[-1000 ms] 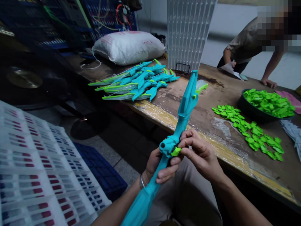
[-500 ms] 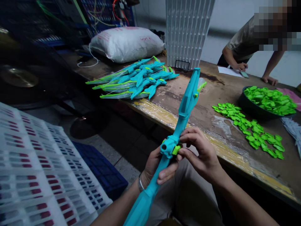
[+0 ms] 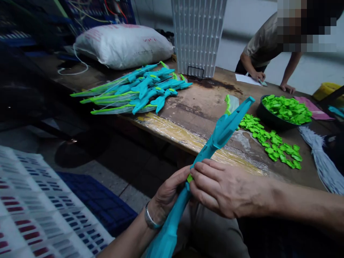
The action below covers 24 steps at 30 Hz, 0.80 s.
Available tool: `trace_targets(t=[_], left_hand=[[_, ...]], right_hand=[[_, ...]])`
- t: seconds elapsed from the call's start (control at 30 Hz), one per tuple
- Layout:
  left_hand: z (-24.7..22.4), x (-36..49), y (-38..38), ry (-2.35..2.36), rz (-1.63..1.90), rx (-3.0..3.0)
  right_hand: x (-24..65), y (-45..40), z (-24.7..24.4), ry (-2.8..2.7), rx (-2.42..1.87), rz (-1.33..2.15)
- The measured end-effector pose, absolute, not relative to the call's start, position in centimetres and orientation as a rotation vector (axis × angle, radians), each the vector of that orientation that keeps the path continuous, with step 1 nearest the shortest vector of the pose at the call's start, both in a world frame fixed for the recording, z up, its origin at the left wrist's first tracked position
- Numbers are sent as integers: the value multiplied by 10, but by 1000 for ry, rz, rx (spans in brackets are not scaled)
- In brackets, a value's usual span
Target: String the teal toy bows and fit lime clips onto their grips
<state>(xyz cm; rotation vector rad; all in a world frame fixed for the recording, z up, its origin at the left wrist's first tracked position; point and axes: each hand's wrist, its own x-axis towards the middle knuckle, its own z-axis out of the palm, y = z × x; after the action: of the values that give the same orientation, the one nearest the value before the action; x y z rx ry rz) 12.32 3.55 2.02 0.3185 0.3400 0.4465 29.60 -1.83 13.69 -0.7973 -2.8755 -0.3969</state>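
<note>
A long teal plastic toy bow [image 3: 224, 127] slants across the view, its upper end over the table edge. My left hand [image 3: 166, 195] is closed around its middle from the left; a metal band circles that wrist. From the right, my right hand [image 3: 223, 186] is closed over the same middle section, fingers pressed on it. Between the hands shows a small part of a green plastic piece [image 3: 189, 178] on the bow; the rest lies under my fingers. On the table, several teal and green toy bows with strings [image 3: 145, 86] are piled at the left.
Loose green plastic pieces [image 3: 271, 143] lie on the table [image 3: 199, 104], beside a dark basin [image 3: 282, 125] heaped with more. Grey cords [image 3: 319, 154] lie at the right. A white sack [image 3: 123, 46] stands behind. A white crate [image 3: 51, 204] is at lower left. A co-worker [image 3: 258, 46] leans on the table.
The view has shifted right. My right hand has moved from pinching beside the green piece to covering the bow's middle. The bow has turned, its upper end now tipping further right.
</note>
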Motion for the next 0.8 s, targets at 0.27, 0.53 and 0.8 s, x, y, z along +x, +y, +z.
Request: trace_targets(t=[0.27,0.53,0.8], left_hand=[[36,131,38,411,408,644],[28,137,62,563,300,1487],[-40,123,6,575,54,1815]], right_hand=[[314,-47,107,-2690,-744,-783],[345,-108,68,-2577,-1069,-647],[489,-196,51,-1312,-2558,-489]])
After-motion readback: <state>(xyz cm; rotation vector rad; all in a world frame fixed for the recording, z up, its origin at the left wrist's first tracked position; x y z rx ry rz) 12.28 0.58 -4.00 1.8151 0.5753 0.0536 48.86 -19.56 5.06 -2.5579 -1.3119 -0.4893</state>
